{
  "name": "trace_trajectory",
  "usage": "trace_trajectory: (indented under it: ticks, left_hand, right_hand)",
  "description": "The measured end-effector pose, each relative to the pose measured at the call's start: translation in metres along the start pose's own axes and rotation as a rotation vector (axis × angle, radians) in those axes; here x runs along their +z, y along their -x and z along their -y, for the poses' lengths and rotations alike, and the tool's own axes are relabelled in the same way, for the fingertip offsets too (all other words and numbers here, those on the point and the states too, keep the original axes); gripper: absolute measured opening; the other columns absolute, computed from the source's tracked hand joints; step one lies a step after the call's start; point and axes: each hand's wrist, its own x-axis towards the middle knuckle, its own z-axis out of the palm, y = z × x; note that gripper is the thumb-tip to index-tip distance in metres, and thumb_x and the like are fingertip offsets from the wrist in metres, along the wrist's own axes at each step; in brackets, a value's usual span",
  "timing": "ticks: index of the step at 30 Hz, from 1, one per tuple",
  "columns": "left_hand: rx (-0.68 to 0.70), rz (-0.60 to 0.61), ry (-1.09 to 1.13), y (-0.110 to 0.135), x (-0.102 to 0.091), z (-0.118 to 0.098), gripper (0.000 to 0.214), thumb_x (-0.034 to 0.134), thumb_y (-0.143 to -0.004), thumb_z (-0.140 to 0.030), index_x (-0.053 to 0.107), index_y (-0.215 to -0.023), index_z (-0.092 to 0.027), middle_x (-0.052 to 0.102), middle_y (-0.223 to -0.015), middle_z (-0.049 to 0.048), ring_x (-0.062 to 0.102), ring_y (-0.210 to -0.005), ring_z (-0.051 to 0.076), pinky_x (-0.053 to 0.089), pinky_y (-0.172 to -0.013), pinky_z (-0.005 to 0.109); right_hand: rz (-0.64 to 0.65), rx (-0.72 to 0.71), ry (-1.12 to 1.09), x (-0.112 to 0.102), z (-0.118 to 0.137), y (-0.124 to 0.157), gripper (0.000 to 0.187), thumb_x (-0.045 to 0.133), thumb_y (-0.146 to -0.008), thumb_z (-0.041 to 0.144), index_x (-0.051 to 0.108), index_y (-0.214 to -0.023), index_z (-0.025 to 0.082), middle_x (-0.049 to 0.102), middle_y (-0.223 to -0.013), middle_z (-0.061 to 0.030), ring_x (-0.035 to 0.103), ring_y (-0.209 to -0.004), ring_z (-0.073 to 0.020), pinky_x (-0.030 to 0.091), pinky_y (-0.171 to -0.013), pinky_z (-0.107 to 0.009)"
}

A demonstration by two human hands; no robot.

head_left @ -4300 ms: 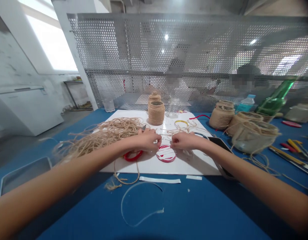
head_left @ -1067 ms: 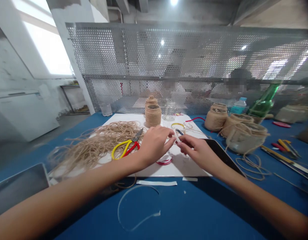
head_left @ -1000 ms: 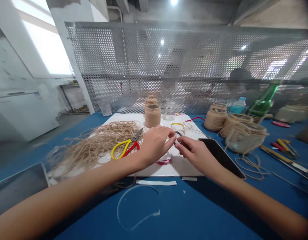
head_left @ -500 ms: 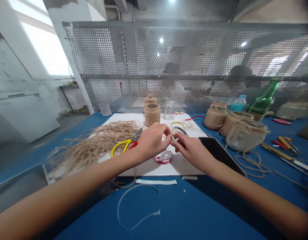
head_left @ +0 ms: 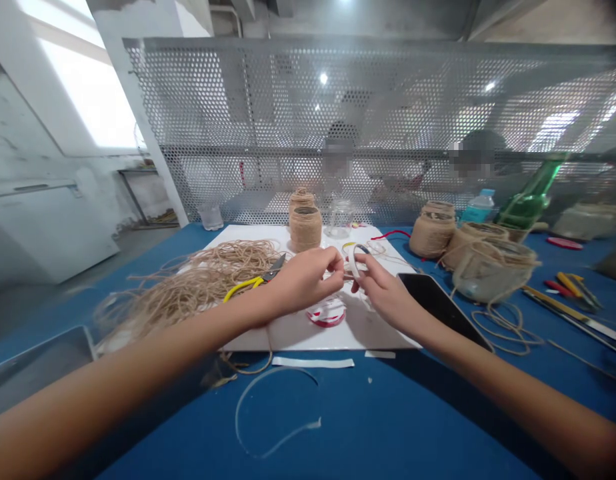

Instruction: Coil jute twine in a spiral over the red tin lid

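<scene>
My right hand (head_left: 387, 288) grips a thin roll of white tape (head_left: 353, 261), held on edge above the white board (head_left: 288, 339). Close by on the left, my left hand (head_left: 315, 277) is closed in a pinch; whatever lies between its fingertips is too small to make out. Below the hands, a round red-and-white lid (head_left: 327, 312) rests on the board. Yellow-handled scissors (head_left: 245, 287) lie beside my left wrist, partly hidden by it, on a loose heap of jute twine (head_left: 203, 287).
Twine-wrapped jars (head_left: 305, 230) and a clear glass jar (head_left: 341, 220) stand behind my hands. To the right are a dark tablet (head_left: 438, 310), more jars (head_left: 493, 270), a green bottle (head_left: 531, 193) and cutters (head_left: 578, 290). A white strip (head_left: 313, 363) lies in front. A perforated metal screen (head_left: 268, 120) rises behind.
The roll in my right hand has turned, so its white ring shows upright. My fingertips have drawn slightly apart, and my left hand sits a little lower over the scissors.
</scene>
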Motion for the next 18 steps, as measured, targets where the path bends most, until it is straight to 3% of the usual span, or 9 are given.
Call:
trace_trajectory:
  ticks: [7,18]
  left_hand:
    - [0.023,0.011,-0.07,0.003,-0.003,-0.003,0.01,0.047,-0.083,-0.024,0.05,-0.075,-0.017,0.06,-0.077,0.0009,0.051,-0.068,0.013,0.037,-0.06,0.025]
    - [0.07,0.011,-0.257,0.006,-0.003,-0.009,0.017,0.044,-0.088,-0.028,0.05,-0.076,-0.017,0.057,-0.073,0.0005,0.051,-0.066,0.014,0.034,-0.056,0.025]
  right_hand:
    - [-0.071,-0.053,0.023,0.002,-0.006,0.0,0.044,0.035,-0.08,0.019,0.04,-0.124,0.016,0.06,-0.077,-0.0034,0.057,-0.07,-0.0185,0.042,-0.067,-0.03]
    - [-0.11,-0.144,0.037,0.005,-0.014,0.0,0.047,0.032,-0.083,0.02,0.033,-0.13,0.013,0.063,-0.094,-0.0096,0.059,-0.086,-0.0217,0.043,-0.076,-0.035]
